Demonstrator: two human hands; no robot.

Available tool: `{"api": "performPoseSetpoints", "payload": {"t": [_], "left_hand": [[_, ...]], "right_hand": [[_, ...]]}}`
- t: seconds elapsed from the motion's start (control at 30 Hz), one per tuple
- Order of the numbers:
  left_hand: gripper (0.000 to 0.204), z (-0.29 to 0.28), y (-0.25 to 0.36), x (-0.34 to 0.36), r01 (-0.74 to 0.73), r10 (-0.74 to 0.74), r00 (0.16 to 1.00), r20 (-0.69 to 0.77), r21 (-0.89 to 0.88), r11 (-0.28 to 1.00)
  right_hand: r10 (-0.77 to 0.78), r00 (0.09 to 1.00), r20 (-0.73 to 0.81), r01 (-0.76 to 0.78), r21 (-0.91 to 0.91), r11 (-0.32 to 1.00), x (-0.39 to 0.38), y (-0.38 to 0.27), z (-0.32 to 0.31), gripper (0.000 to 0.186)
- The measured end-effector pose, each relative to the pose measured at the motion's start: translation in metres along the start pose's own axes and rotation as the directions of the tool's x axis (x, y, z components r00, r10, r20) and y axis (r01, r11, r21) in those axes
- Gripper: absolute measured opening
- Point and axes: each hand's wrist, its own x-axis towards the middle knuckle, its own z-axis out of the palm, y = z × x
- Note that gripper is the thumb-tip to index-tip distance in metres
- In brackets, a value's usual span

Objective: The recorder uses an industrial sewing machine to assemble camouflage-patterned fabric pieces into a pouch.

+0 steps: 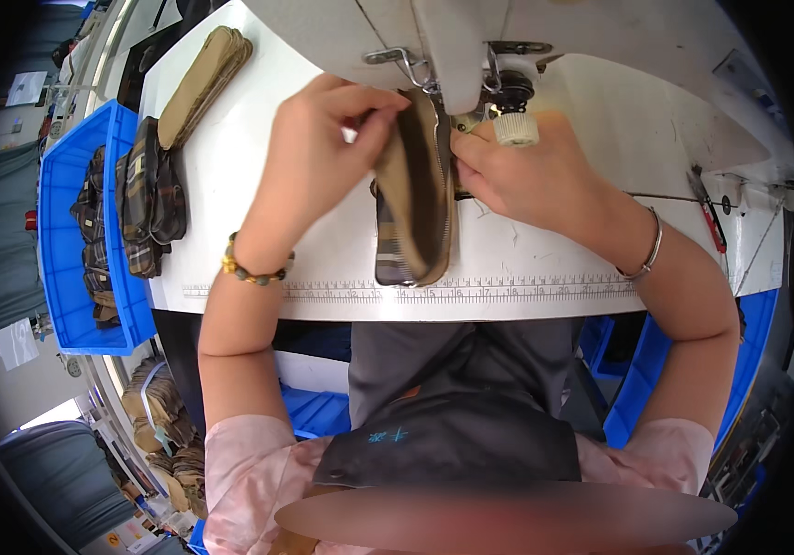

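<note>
Under the head of a white sewing machine (460, 55) lies a long fabric piece (412, 208), tan on one face and plaid on the other, with a zipper (446, 180) along its right edge. My left hand (323, 139) pinches the piece's upper left edge between thumb and fingers, lifting the tan layer off the plaid one. Over on the other side, my right hand (526, 176) is closed at the zipper edge beside the needle area, its fingertips partly hidden by the machine. The piece's far end is hidden under the machine head.
A stack of tan pieces (207, 83) and a pile of plaid pieces (149, 199) lie on the table's left. Beyond its left edge stands a blue bin (92, 319) holding plaid pieces. Red-handled snips (713, 217) lie at the right. A ruler strip (545, 291) runs along the near edge.
</note>
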Motion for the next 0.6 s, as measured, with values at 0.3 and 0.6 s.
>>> {"api": "performPoseSetpoints", "payload": {"t": [0.3, 0.6], "left_hand": [[0.027, -0.027, 0.028, -0.021, -0.343, 0.355, 0.934, 0.038, 0.371, 0.863], [0.01, 0.0, 0.007, -0.028, -0.755, 0.753, 0.655, 0.063, 0.091, 0.649]], "right_hand": [[-0.046, 0.998, 0.046, 0.052, -0.13, 0.99, -0.001, -0.002, -0.002, 0.012], [-0.217, 0.976, 0.029, 0.218, -0.095, 0.971, -0.008, -0.018, -0.005, 0.007]]}}
